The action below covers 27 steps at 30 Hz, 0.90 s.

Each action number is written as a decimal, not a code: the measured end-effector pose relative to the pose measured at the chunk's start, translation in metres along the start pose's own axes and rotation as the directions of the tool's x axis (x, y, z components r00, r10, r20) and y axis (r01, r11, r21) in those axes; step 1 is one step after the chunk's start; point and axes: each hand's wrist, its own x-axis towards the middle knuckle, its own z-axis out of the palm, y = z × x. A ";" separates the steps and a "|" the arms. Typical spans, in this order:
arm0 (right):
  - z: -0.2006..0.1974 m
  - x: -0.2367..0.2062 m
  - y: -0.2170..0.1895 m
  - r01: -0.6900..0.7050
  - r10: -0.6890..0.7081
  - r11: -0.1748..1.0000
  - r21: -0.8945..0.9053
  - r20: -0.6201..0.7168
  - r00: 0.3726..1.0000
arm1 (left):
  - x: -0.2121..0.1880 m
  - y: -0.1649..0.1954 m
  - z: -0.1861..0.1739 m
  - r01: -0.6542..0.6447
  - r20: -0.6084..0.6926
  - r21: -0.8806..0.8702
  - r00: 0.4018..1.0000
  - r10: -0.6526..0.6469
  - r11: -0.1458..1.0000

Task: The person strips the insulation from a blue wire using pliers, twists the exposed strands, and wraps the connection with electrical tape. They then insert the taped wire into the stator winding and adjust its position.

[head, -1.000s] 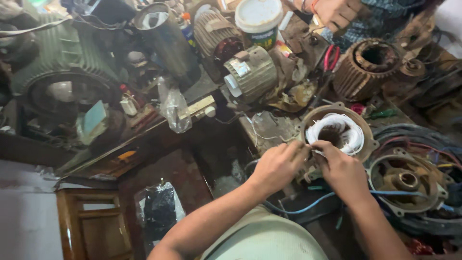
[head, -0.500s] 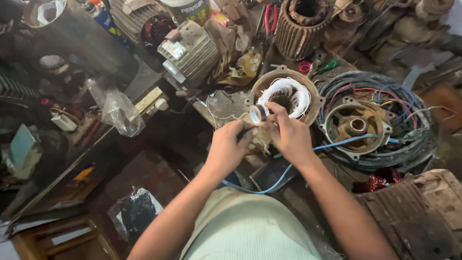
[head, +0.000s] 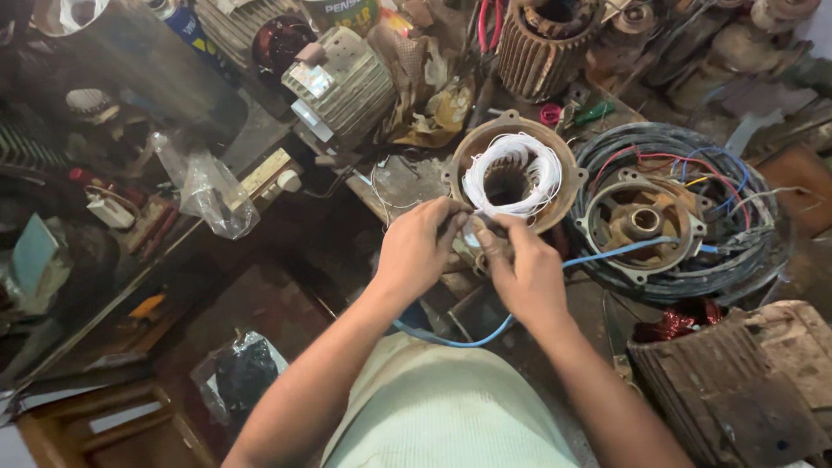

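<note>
Both hands meet at the centre of the frame, just below the round rusty-brown motor stator wound with white wire (head: 511,173). The left hand (head: 414,247) curls in from the left, fingers bent and closed against a small pale object (head: 472,232) pinched between the two hands. The right hand (head: 524,269) comes in from the right, thumb and fingertips closed on that same piece. What the piece is cannot be made out; the fingers cover most of it, and it sits right at the stator's lower rim, touching or just short of the white winding. A thin blue cable (head: 607,253) runs from under the right hand toward the right, across a rusty round end cover (head: 640,221) lying inside a coil of dark cables (head: 737,251). At lower right a ribbed rusty motor body (head: 728,381) is cut off by the frame edge.
</note>
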 end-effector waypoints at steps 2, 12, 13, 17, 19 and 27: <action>0.000 0.004 -0.002 -0.331 0.287 0.938 0.106 0.301 0.910 | 0.002 -0.002 -0.002 0.090 0.058 -0.130 0.995 -0.083 0.987; 0.026 0.011 0.018 -0.737 0.343 0.244 0.630 0.655 0.674 | -0.004 0.007 0.006 0.139 -0.048 -0.144 0.988 -0.147 0.980; 0.030 0.005 0.019 -0.691 0.377 0.348 0.633 0.580 0.722 | -0.005 0.009 0.007 0.117 -0.064 -0.164 0.990 -0.129 0.980; 0.031 0.001 0.010 -0.382 0.313 0.841 0.384 0.232 0.921 | -0.007 0.017 0.005 0.176 0.038 -0.123 0.984 -0.173 0.977; 0.017 0.012 -0.004 -0.203 0.176 0.963 0.177 0.160 0.971 | -0.004 0.018 0.004 0.281 0.065 -0.134 0.959 -0.274 0.950; -0.068 -0.008 -0.066 0.026 -0.787 0.581 0.814 0.553 0.272 | -0.007 0.007 0.006 0.316 0.191 -0.145 0.939 -0.287 0.938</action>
